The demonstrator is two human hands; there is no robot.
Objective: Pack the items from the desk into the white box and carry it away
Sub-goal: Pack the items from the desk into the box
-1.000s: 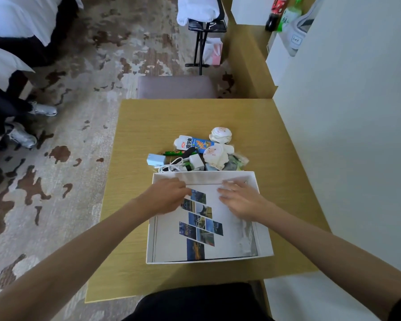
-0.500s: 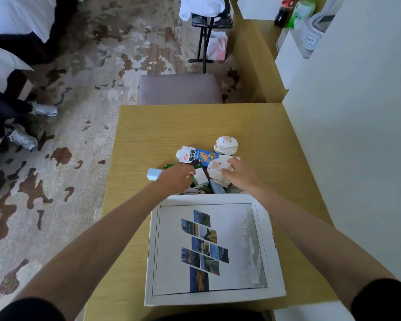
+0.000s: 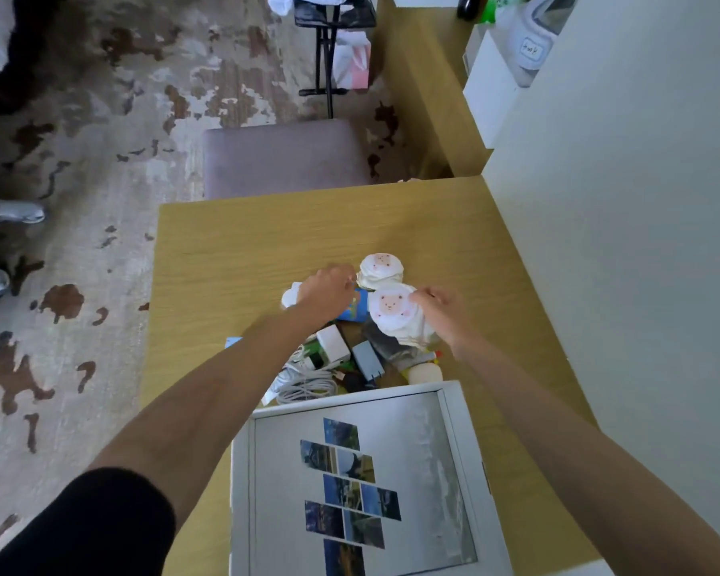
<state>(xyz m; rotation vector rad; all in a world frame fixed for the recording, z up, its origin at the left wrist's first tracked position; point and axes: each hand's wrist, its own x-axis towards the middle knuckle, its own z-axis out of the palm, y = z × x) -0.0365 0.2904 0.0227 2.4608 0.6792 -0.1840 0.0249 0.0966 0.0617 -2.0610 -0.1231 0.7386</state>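
Note:
The white box (image 3: 242, 484) lies open at the desk's near edge, its bottom printed with small landscape photos. Beyond it is a pile of items. My left hand (image 3: 327, 286) rests on a blue-and-white tube (image 3: 356, 309), fingers curled over it. My right hand (image 3: 443, 313) touches the side of a white sheep-face pouch (image 3: 391, 311); a firm hold is not evident. A second sheep-face pouch (image 3: 381, 268) lies just behind. White chargers (image 3: 332, 342), a grey adapter (image 3: 366, 359) and a coiled white cable (image 3: 306, 386) lie between the hands and the box.
The wooden desk (image 3: 246, 243) stands against a white wall (image 3: 641, 243) on the right. A mauve stool (image 3: 283, 158) sits at the desk's far edge. Someone's silver shoes (image 3: 13, 212) are on the patterned carpet at the left. A black stand (image 3: 329, 56) is farther back.
Both hands left the box and reached forward into the pile. The left hand moved onto the tube, the right onto the near sheep pouch. The view tilted forward.

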